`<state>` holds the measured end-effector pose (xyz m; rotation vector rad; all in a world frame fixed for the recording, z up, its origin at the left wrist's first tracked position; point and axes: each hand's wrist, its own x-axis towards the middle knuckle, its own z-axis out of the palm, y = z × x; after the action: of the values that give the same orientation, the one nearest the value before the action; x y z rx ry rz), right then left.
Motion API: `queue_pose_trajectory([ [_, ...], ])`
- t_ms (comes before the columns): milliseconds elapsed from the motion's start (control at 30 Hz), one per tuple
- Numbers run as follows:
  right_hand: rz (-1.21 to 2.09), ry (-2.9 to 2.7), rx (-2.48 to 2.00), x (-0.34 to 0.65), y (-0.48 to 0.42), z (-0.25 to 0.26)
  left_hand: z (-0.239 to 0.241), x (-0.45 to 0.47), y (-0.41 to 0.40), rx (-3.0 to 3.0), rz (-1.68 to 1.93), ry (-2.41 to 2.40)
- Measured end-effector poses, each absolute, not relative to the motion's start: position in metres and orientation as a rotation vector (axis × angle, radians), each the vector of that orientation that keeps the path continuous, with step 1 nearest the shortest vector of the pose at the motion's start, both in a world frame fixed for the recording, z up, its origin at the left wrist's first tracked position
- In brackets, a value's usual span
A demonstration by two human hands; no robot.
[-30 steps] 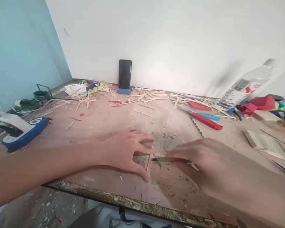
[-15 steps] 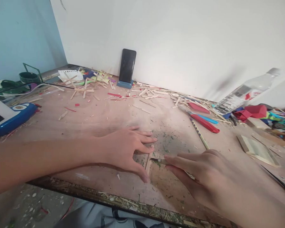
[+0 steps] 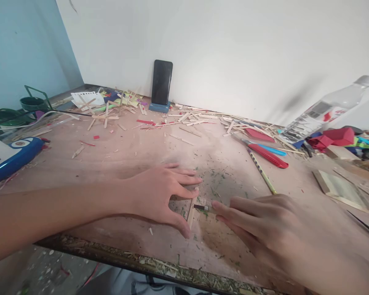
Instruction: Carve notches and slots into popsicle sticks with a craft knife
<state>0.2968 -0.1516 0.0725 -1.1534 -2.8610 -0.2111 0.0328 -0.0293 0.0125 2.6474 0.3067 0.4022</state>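
While the worn plywood worktable [image 3: 135, 159] lay littered with offcuts as before, the left hand [image 3: 160, 190] stayed splayed, with its thumb and fingertips pinning a pale flat wooden stick [image 3: 191, 212] near the front edge. The right hand [image 3: 264, 229] was closed around a slim dark-tipped cutting tool [image 3: 202, 207]. It had crept forward along the tool, so less of it showed, and the tip still touched the stick.

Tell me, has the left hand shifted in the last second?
No. The left hand still presses the same wooden stick, thumb at its near end.
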Motion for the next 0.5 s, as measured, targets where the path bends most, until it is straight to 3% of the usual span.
queue_pose_trajectory([
  [500,0.21,-2.647,-1.325,0.2931,-0.1492,0.067,0.0107,0.0338,-0.0278,2.643,0.443,0.275],
])
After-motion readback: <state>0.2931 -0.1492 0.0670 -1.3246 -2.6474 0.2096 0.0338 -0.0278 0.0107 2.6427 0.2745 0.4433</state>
